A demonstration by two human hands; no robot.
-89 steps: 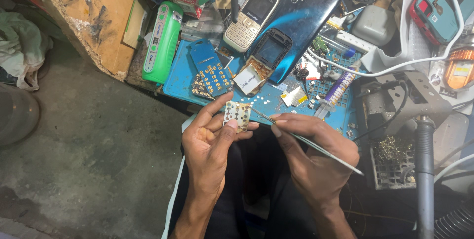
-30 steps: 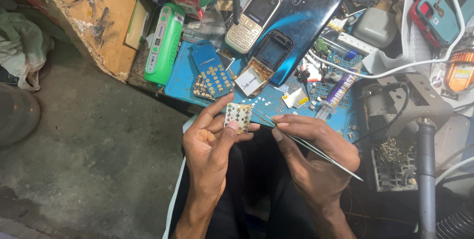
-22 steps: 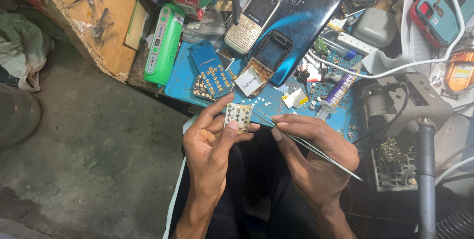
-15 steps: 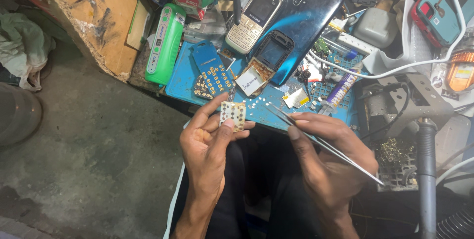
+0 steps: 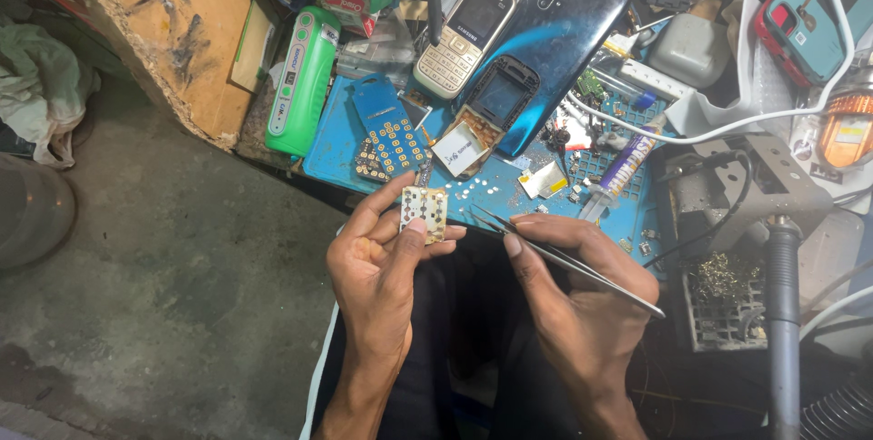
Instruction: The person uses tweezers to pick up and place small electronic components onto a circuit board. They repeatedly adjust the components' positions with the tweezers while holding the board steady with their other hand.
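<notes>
From the head camera, the only view we have, our left hand [image 5: 382, 263] pinches a small keypad board [image 5: 425, 212] between thumb and fingers, closed snugly on its lower edge and side so the face with its rows of contacts tilts up toward us. Our right hand [image 5: 582, 299] is closed around a pair of fine tweezers [image 5: 555, 254], held like a pen, with the long shaft running back over the knuckles; the tips point toward the board and stand a little apart from its right edge, and we cannot tell whether they carry anything, since they are too thin to read here. Just beyond the board-holding grip, on the blue work mat [image 5: 332, 145], lie scattered small white dots [image 5: 473, 190], and further out a blue keypad frame [image 5: 386, 131] and an opened phone shell [image 5: 496, 104]. To do this well, we judge that we should keep the board steady by bracing the left wrist against the lap, bring the tweezer tips in low and slowly, squeeze only lightly so that a tiny part does not spring away, and keep the board face level enough that anything placed on it stays put. A slip toward the floor would likely lose the piece in that clutter.
</notes>
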